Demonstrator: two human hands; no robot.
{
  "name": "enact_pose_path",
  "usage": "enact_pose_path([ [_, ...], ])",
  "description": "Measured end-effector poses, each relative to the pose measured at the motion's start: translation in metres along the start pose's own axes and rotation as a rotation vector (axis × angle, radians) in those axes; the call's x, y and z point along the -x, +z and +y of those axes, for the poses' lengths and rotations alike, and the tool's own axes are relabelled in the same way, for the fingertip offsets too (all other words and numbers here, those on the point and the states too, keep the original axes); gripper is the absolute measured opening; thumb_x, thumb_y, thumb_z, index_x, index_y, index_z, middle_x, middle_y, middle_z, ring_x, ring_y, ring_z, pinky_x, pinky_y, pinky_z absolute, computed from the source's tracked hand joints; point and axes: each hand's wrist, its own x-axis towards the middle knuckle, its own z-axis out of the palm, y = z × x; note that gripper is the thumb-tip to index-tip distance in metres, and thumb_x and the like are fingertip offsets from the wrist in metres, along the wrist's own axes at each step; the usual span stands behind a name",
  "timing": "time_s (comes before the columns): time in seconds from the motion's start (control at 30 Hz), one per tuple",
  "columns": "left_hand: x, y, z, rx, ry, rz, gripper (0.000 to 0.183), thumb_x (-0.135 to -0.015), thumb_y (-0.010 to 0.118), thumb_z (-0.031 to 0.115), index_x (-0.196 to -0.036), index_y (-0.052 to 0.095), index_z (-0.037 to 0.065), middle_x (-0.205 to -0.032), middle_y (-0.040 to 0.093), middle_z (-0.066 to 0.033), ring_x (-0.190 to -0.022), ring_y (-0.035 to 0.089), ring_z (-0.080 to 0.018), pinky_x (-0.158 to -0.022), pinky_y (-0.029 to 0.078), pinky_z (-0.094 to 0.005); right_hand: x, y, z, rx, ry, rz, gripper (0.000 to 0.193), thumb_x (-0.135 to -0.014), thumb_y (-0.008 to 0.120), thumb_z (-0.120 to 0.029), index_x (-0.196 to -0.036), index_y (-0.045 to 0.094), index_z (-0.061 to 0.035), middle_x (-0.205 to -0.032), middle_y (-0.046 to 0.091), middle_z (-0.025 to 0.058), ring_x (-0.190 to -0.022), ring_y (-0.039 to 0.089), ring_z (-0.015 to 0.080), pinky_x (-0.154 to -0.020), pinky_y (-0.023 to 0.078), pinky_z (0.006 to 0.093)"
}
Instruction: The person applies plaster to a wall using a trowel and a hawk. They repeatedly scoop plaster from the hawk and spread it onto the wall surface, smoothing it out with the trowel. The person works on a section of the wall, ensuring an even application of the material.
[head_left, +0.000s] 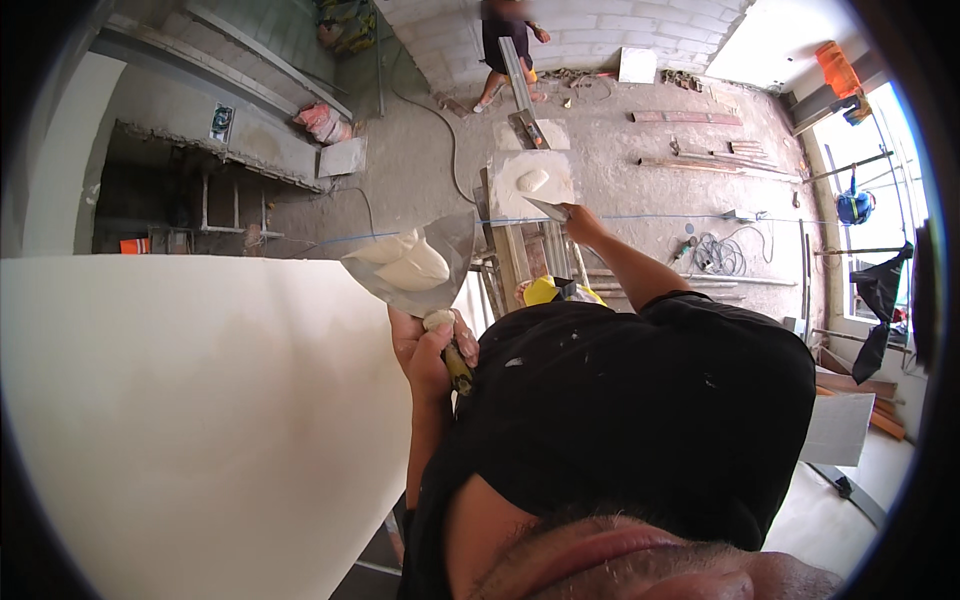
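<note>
Nearest the camera, a broad pale wall face (190,420) fills the lower left; it looks smooth and evenly coated across most of what shows, with a faintly darker band near its upper part that may be damp or thinner.

Just beside its right edge, the left hand (430,350) has its fingers (412,338) clenched around the handle of a wide steel trowel (425,265), held roughly level. A thick dollop of white plaster (405,265) sits on the blade, so a full load is waiting and not yet spread.

Farther out, the right arm stretches away to a mortar board (535,182) set on a stand; the right hand (580,218) grasps a smaller trowel (548,207) whose blade lies at the board's near edge. A small lump of plaster remains on the board, most of the heap apparently taken.

By my judgement the coating is well advanced, with this load and the board's remainder left to apply.

Beyond, another person stands on the concrete floor (620,140) near a block wall.
</note>
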Motion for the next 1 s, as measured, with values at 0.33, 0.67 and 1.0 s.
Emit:
enact_pose_path([
  [0.33, -0.007, 0.002, -0.001, 0.052, -0.036, -0.103, 0.067, -0.084, 0.047, 0.002, -0.146, 0.022, 0.000, -0.076, 0.055, -0.0163, -0.054, 0.054, -0.0200, -0.048, 0.051, -0.0334, -0.009, -0.017, 0.021, 0.057, 0.128, -0.116, 0.058, -0.080, 0.049, -0.002, -0.135, 0.062, -0.0161, -0.116, 0.067, 0.0270, -0.111, 0.063, 0.0421, -0.094, 0.049, 0.0492],
  [0.67, -0.027, 0.026, -0.006, 0.006, -0.073, -0.118, 0.067, -0.083, 0.048, 0.004, -0.145, 0.023, 0.000, -0.073, 0.054, -0.0154, -0.052, 0.053, -0.0195, -0.047, 0.050, -0.0321, -0.039, -0.026, 0.027, 0.068, 0.109, -0.114, 0.059, -0.080, 0.048, -0.002, -0.136, 0.061, -0.0162, -0.120, 0.065, 0.0270, -0.115, 0.062, 0.0403, -0.097, 0.049, 0.0478],
  [1.0, -0.028, 0.033, -0.007, -0.045, -0.080, -0.104, 0.070, -0.081, 0.049, 0.006, -0.146, 0.023, -0.001, -0.068, 0.053, -0.0149, -0.047, 0.050, -0.0183, -0.042, 0.048, -0.0304, -0.016, -0.038, 0.021, 0.070, 0.149, -0.133, 0.060, -0.080, 0.048, 0.000, -0.137, 0.061, -0.0165, -0.121, 0.065, 0.0262, -0.117, 0.062, 0.0391, -0.099, 0.048, 0.0461],
])
